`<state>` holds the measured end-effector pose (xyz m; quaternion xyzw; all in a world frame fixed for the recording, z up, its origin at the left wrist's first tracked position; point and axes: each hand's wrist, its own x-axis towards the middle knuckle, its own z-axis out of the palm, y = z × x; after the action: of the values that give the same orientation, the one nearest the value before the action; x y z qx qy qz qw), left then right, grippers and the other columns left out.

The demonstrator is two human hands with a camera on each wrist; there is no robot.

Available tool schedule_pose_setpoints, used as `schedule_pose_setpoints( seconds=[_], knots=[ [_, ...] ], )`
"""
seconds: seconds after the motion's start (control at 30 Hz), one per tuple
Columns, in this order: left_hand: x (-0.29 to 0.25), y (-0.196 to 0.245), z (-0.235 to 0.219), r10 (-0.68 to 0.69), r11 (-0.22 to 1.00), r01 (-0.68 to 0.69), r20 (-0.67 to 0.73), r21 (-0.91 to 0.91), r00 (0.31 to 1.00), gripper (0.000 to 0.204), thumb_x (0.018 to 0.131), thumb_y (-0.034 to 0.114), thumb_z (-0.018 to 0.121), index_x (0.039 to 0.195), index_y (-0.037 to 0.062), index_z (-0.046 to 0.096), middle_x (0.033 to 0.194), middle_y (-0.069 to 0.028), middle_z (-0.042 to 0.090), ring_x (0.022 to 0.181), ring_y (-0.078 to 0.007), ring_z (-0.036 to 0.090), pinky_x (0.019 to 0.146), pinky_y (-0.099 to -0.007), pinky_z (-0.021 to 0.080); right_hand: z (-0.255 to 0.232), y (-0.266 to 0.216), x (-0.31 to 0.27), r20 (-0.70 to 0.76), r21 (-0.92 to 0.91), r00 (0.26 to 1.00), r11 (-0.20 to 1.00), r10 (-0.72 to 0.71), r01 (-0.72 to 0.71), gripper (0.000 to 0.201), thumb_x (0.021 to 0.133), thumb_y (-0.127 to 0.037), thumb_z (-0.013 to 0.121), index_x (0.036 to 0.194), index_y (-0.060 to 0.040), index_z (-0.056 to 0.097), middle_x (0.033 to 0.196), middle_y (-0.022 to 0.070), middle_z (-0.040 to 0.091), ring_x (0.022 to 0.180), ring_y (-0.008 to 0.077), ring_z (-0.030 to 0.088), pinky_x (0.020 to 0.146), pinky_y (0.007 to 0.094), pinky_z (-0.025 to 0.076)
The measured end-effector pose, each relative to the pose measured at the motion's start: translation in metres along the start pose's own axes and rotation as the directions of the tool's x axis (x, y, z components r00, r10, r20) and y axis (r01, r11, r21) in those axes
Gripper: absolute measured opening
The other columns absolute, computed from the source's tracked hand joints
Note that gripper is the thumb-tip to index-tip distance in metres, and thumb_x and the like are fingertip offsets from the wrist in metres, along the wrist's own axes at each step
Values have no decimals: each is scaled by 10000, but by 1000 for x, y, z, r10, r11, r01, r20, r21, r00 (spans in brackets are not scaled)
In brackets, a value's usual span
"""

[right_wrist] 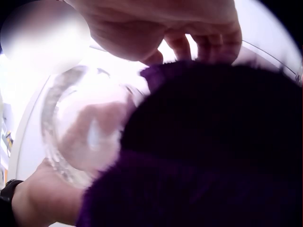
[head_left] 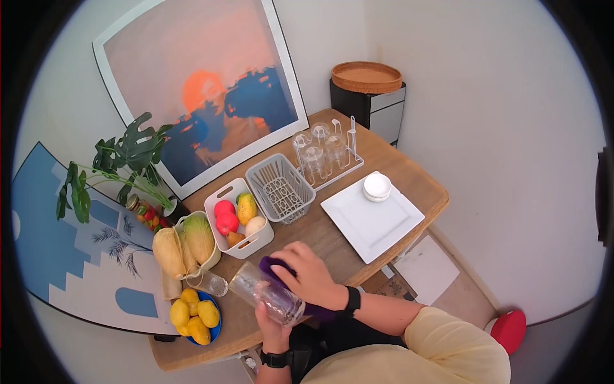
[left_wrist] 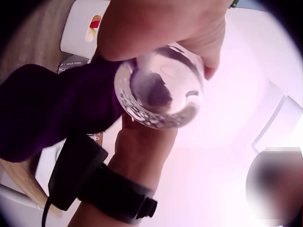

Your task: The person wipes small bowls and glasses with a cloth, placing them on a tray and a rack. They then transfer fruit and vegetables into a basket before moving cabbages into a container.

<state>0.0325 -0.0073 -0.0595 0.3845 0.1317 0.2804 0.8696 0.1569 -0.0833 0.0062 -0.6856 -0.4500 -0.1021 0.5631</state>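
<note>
Views: head, downward — wrists, seemingly close.

We see only part of the cloth (right_wrist: 161, 189): it runs off the right and bottom edges of the right wrist view and hides one side of the glass (head_left: 265, 294) there. In the head view the glass partly covers the left grip (head_left: 275, 333), and the top edge cuts the painting (head_left: 211, 57). The worktop (head_left: 416, 190) hides part of the cardboard (head_left: 391, 286) below, its markings too small for us to read. We cannot tell what the blurred patch (left_wrist: 275, 184) at the left wrist view's lower right shows.
</note>
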Motion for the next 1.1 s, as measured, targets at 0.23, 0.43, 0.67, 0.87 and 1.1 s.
schedule_pose_setpoints(
  seconds=[0.23,0.43,0.67,0.87,1.1],
  knots=[
    [23,-7,31,114,992,-107,-98,74,989,524,885,463,459,1245,87,394,1199,-68,475,1105,-225,462,954,-394,359,-20,5,-23,333,163,937,973,104,-166,681,651,-331,769,1165,-22,447,1034,153,490,1004,282,505,844,322,422],
    [54,11,35,232,973,-232,65,-5,971,525,898,385,458,1283,50,335,1250,-87,427,1177,-246,397,998,-409,310,-70,53,8,372,339,880,839,295,-424,600,622,-223,801,1102,-67,478,997,56,571,948,151,541,807,278,435],
    [59,20,2,102,994,-103,-29,-23,994,527,766,-7,538,1250,40,334,1254,-149,421,1162,-262,437,996,-408,345,-181,146,177,-248,-142,958,973,142,-181,591,546,-109,766,1068,-46,496,1011,101,525,924,204,540,816,290,435],
    [56,36,24,10,1000,-8,-89,17,996,536,743,-69,527,1247,20,369,1201,-127,478,1134,-242,470,996,-350,349,-173,212,287,-198,-519,980,849,-5,-100,555,566,-88,731,1064,-39,491,999,152,519,910,321,543,813,348,450],
    [59,46,19,20,999,-14,-137,41,990,547,732,-80,535,1244,23,370,1200,-131,475,1127,-245,474,990,-355,359,-126,285,312,-93,-752,938,594,334,-286,437,645,-58,668,1063,-71,540,1081,187,492,1014,384,504,848,455,446]
  ],
)
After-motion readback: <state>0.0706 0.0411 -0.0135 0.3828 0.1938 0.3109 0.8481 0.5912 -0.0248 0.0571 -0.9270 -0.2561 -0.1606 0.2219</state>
